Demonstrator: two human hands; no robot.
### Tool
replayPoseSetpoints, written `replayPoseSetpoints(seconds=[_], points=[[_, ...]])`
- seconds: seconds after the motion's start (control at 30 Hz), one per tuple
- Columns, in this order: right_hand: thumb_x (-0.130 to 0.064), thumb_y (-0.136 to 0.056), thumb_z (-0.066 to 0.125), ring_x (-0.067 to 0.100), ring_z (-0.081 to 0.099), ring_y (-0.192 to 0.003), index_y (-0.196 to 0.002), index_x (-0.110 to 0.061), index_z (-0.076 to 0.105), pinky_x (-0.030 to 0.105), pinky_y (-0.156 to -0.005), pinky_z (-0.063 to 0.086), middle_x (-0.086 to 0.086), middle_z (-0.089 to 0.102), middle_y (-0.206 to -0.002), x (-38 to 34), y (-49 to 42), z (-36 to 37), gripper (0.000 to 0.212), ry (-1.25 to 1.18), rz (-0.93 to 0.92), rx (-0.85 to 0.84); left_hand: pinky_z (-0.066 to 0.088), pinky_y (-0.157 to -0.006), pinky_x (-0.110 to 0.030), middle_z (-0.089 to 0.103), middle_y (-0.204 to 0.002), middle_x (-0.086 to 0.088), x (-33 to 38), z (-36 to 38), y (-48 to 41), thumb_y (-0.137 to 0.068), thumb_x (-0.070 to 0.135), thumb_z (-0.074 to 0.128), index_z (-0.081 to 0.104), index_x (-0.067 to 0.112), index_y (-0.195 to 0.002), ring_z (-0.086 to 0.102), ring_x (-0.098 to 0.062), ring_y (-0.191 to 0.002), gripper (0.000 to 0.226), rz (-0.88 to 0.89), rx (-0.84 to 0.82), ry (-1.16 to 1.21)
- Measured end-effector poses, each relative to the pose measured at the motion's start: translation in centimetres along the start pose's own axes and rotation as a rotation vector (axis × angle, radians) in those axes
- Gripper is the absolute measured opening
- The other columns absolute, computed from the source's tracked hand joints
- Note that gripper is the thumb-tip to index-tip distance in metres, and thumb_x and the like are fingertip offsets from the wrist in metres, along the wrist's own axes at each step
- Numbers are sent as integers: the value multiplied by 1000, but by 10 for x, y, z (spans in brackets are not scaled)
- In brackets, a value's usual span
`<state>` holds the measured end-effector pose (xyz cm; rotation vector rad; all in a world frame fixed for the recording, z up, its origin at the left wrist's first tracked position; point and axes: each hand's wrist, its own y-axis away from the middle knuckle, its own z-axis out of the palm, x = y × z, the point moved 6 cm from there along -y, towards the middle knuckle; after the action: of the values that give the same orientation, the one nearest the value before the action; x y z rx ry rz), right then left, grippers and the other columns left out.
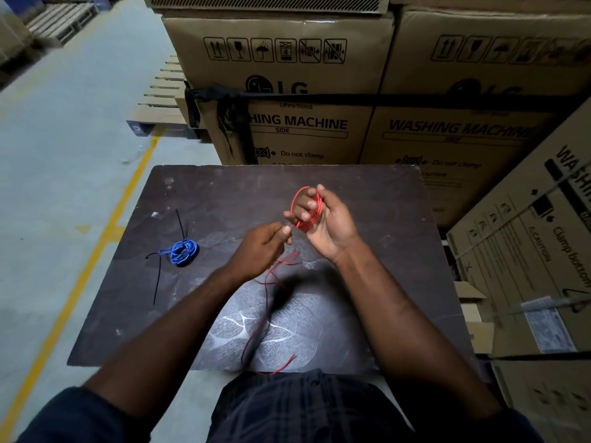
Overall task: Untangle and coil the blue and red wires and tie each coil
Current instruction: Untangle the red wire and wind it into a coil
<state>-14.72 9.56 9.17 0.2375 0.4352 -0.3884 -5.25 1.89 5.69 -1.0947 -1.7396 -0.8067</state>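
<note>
head view: a dark table seen from above. just past its centre, toward 1 o'clock, the right hand holds the red wire, its loops wrapped round the curled fingers. at that hand's 8 o'clock, the left hand pinches the feeding strand between thumb and forefinger. the loose red tail trails toward 6 o'clock, over the near edge. the blue wire lies coiled at 9 o'clock, among black ties. probably best here: light tension, strand sliding through the pinch, each turn laid beside the last.
</note>
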Motion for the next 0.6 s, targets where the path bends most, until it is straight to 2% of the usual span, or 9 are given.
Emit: replayPoseSetpoints(seconds=[0.13,0.2,0.27,0.33,0.43,0.53,0.6], points=[[-25,-105,27,16,54,-51,-83,-13,48,39,-73,59,2,59,-60,-33,-9,-16,33,-9,-225,194,35,-43,-18,45,-53,-1,-4,12,8,-101,23,48,59,14,-82,39,-9,-42,24,-87,-126,97],[-22,-105,28,18,59,-51,-85,-11,48,40,-72,55,5,66,-63,-39,-13,-27,30,137,-307,310,28,-43,-14,38,-56,1,5,15,10,-102,19,46,60,11,-88,33,-4,-44,22,-98,-136,160],[-19,-105,25,16,62,-51,-86,-11,46,32,-67,52,5,71,-66,-34,-17,-34,29,363,-335,372,25,-44,-13,35,-59,3,12,16,9,-103,18,41,62,6,-96,30,-1,-46,25,-107,-159,183],[-16,-106,23,14,63,-55,-86,-11,45,26,-64,52,6,71,-70,-26,-19,-39,30,581,-348,384,23,-44,-13,34,-62,2,16,16,11,-104,22,36,61,-1,-108,29,0,-48,34,-119,-220,206],[-16,-105,26,16,61,-66,-86,-13,47,28,-69,51,7,68,-78,-24,-16,-43,29,845,-395,393,21,-44,-12,39,-62,11,16,12,17,-103,30,41,60,2,-120,27,1,-48,38,-149,-298,215],[-19,-103,32,15,61,-71,-81,-21,49,36,-74,52,5,66,-78,-22,-11,-42,28,1197,-480,340,29,-48,-9,50,-54,20,18,3,19,-101,14,49,61,3,-114,40,5,-47,21,-120,-277,69],[-20,-102,35,14,61,-71,-79,-22,51,38,-76,51,2,64,-74,-22,-7,-42,28,1422,-483,284,29,-52,-12,50,-55,17,13,-12,17,-100,15,51,68,8,-105,40,3,-50,19,-87,-187,-45]])
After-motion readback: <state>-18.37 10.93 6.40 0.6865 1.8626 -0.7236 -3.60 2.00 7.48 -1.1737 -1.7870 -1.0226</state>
